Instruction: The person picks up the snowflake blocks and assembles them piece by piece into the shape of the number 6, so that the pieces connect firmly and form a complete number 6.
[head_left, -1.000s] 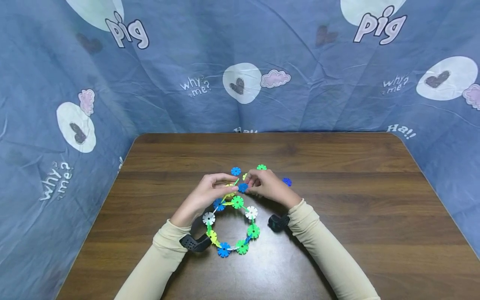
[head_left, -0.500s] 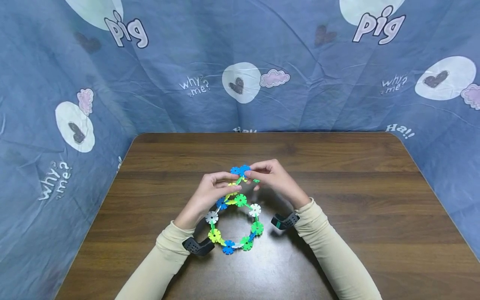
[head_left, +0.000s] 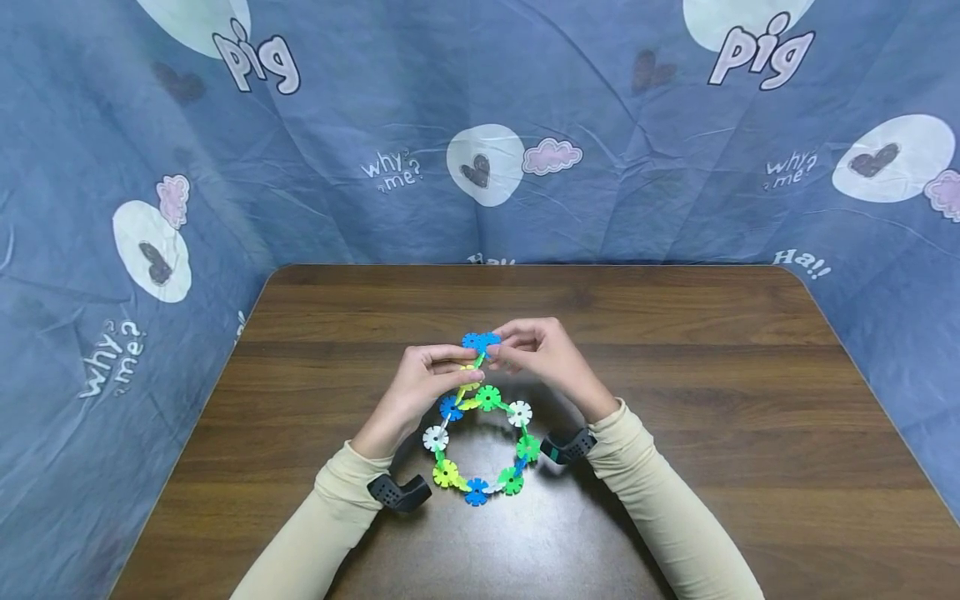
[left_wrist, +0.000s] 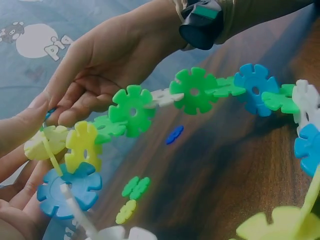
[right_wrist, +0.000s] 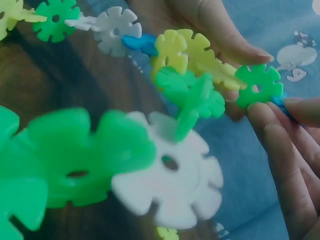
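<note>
A ring of slotted plastic flower discs in green, white, yellow and blue hangs below my hands, with a green disc on its upper side. A short branch of yellow and green pieces rises from it. My left hand pinches this branch at a yellow disc, partly covered by the fingers. My right hand pinches a blue disc at the branch's upper end. In the right wrist view the blue disc meets the edge of a green disc; how deeply they are joined is hidden.
Loose discs lie on the wooden table: a dark blue one, a green one and a yellow one. Another blue disc appears beyond my hands in the head view. A blue printed cloth surrounds the table's far sides.
My right hand has brought the blue disc up and away from me to the green disc at the branch's end. The hanging ring has swung to the right. My left hand keeps its hold.
</note>
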